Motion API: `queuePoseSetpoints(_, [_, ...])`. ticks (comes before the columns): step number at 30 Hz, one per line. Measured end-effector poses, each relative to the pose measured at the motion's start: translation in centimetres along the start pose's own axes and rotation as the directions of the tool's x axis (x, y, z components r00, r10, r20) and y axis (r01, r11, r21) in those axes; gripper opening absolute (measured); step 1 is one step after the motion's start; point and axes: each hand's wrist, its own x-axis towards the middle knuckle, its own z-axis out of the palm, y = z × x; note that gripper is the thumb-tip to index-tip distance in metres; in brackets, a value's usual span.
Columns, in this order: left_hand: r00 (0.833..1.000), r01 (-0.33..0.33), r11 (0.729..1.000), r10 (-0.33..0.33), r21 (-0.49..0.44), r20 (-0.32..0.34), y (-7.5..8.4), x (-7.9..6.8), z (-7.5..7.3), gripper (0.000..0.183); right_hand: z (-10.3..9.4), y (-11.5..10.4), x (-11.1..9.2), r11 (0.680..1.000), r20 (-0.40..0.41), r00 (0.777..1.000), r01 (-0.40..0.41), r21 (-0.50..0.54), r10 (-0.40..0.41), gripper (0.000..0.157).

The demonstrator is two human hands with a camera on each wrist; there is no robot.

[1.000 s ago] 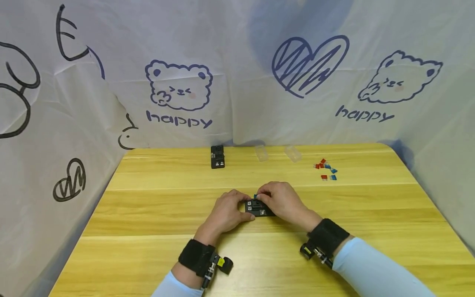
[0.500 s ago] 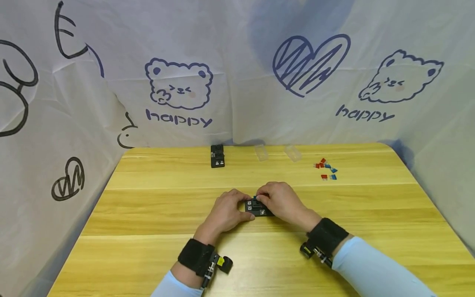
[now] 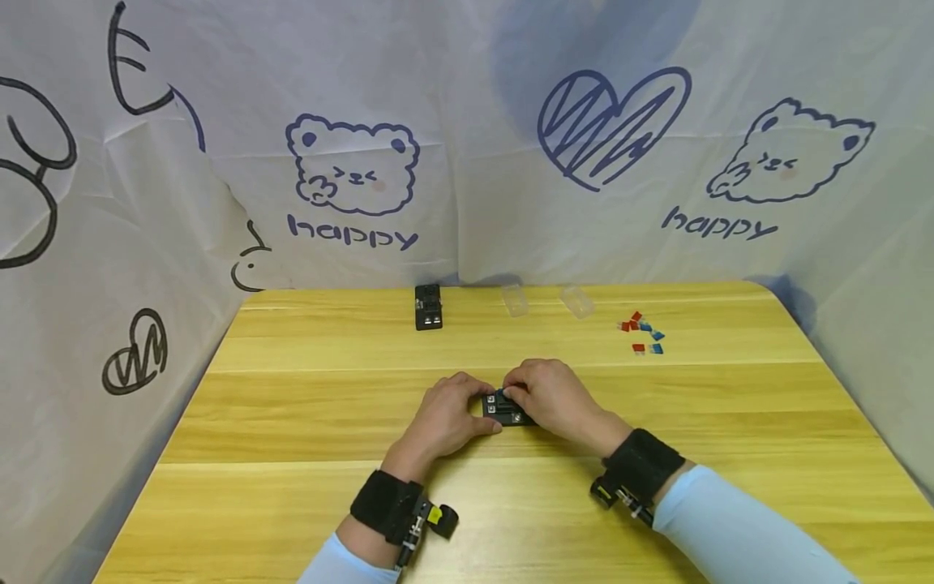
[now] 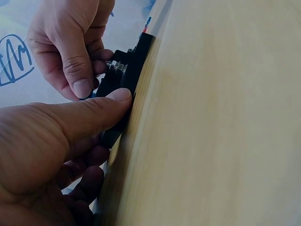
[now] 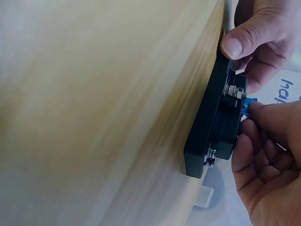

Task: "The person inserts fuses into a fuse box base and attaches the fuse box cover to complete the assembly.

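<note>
1. The black fuse block [image 5: 207,117] lies on the surface [image 3: 292,422]; I judge it light, rigid and smooth, best held by its edges, clear of the metal screws [image 5: 232,91].
2. My left hand [image 3: 447,415] grips one end, thumb against fingers.
3. My right hand [image 3: 552,397] pinches the blue fuse [image 5: 246,106], probably stiff and slippery, at the block's top.
4. A second ago, the blue fuse stood higher; my hands have barely shifted.

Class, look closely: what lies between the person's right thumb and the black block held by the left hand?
A small blue fuse, pinched by the right hand at the black block; the right wrist view shows it.
</note>
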Motion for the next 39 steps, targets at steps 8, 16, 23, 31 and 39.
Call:
queuePoseSetpoints(8, [1.000, -0.011, 1.000, 0.011, -0.003, -0.006, 0.05, 0.03, 0.10, 0.051, -0.06, 0.01, 0.06, 1.000, 0.006, 1.000, -0.017, 0.015, 0.017, 0.005])
queuePoseSetpoints(16, [1.000, -0.017, 1.000, 0.017, 0.005, -0.007, 0.04, 0.03, 0.01, 0.052, 0.04, 0.18, 0.02, 1.000, -0.009, 1.000, -0.003, 0.016, 0.003, 0.006])
queuePoseSetpoints(23, [1.000, -0.009, 1.000, 0.009, 0.002, -0.004, -0.05, 0.01, 0.06, 0.052, 0.10, 0.11, -0.02, 1.000, -0.007, 1.000, -0.002, 0.001, 0.002, 0.005])
queuePoseSetpoints(31, [1.000, -0.011, 1.000, 0.011, -0.002, -0.012, -0.09, -0.04, 0.09, 0.051, 0.15, 0.05, 0.05, 1.000, -0.005, 1.000, -0.001, -0.013, 0.001, 0.005])
queuePoseSetpoints(39, [1.000, -0.010, 1.000, 0.010, 0.002, -0.010, -0.16, 0.00, 0.17, 0.052, 0.07, -0.02, 0.11, 1.000, 0.004, 1.000, 0.002, -0.013, -0.002, 0.004])
